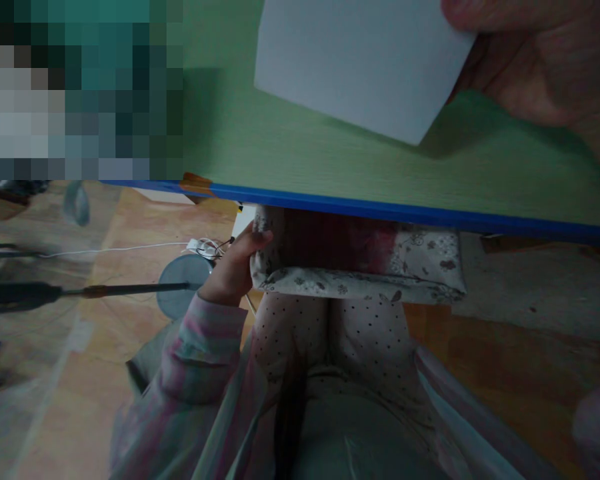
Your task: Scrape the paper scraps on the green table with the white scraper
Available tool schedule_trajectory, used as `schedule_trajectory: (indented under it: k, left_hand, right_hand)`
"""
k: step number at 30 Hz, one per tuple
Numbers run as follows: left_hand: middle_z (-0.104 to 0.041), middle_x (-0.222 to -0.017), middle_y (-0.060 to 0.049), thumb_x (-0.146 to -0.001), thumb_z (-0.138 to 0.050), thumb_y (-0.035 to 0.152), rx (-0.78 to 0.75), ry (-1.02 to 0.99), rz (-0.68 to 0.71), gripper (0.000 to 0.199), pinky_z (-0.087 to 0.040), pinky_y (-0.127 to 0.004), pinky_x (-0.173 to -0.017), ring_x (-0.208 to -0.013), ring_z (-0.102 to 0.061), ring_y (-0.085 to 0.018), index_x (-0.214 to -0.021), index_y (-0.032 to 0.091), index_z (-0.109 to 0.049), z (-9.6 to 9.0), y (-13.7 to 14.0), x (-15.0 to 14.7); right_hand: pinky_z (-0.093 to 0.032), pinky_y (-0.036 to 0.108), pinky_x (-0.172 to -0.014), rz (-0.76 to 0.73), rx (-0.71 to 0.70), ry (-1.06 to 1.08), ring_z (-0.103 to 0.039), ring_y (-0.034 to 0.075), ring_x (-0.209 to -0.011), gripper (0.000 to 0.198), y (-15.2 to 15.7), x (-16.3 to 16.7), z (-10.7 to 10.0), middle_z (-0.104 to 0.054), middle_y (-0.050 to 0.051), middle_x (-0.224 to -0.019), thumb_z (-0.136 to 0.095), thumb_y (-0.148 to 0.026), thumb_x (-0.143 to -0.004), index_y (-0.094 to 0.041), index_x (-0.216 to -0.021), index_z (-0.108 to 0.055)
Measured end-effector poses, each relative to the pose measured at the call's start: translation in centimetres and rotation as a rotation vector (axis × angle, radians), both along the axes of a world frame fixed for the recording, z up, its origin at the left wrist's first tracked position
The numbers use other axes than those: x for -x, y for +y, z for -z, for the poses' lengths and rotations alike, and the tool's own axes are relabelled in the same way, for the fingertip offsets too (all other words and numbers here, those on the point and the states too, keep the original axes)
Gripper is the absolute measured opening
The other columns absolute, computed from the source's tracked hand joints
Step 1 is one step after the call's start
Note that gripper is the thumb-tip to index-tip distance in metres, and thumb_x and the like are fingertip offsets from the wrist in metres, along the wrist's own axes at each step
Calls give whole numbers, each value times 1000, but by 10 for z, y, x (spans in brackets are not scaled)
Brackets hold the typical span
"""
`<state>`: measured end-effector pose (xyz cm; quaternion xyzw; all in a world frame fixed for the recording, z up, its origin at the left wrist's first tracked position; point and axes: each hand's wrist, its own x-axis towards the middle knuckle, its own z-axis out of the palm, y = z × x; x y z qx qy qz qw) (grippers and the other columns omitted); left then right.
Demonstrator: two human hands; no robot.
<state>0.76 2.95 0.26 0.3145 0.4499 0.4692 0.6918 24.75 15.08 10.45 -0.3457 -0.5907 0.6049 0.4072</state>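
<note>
At the upper right, my right hand is closed on the right edge of a white sheet, with thumb on top and fingers beneath. The sheet is held over the green table, and its upper part runs out of view. Below the table edge, my left hand grips the left wall of a shallow box covered in flower-patterned cloth. Its inside looks dark red, and its far side is hidden under the tabletop. The box sits above my lap, over dotted trousers.
Blue edging runs along the table front, with a brown patch at left. On the floor at left are a round grey base with a dark pole and a white cable. The upper left corner is pixelated.
</note>
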Motion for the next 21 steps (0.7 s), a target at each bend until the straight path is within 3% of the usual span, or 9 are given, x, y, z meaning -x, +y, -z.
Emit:
schedule_trajectory:
  k: [3,7,12,18,21]
  left_hand:
    - [-70,-106,5,-74,-51,21,20,60,6,36,-42,-41,-97,-117,-50,-27,-107,27,-61,1,-6,2]
    - [-72,-100,3,-73,-52,23,103,30,-18,34,-46,-42,-91,-114,-53,-28,-106,28,-62,3,-17,8]
    - [-66,-116,4,-75,-51,21,114,23,-8,44,-36,-42,-100,-119,-48,-27,-118,27,-54,15,-18,7]
    - [-66,-114,3,-75,-55,24,125,169,-48,32,-24,-37,-107,-125,-40,-24,-107,25,-61,22,-10,3]
    - [-63,-118,-1,-76,-58,30,126,225,-53,36,-24,-35,-105,-126,-38,-23,-111,23,-58,22,-15,6]
  right_hand:
    - [-44,21,-65,66,-181,-229,-56,13,-97,34,0,0,-2,-56,-8,-92,-48,-11,-77,-12,-111,-49]
    - [-52,24,-65,61,-134,-203,-58,5,-69,26,9,-6,3,-57,-9,-79,-54,-14,-77,-16,-103,-54]
    - [-50,17,-58,30,-87,-117,-57,4,-64,18,18,-12,11,-58,-7,-74,-59,-12,-74,-18,-92,-56]
    - [-49,15,-57,20,-99,-123,-56,2,-63,17,20,-13,15,-58,-7,-75,-60,-15,-75,-18,-91,-55]
    - [-49,15,-54,34,-91,-129,-57,3,-63,21,20,-12,13,-59,-7,-77,-58,-14,-76,-18,-96,-55]
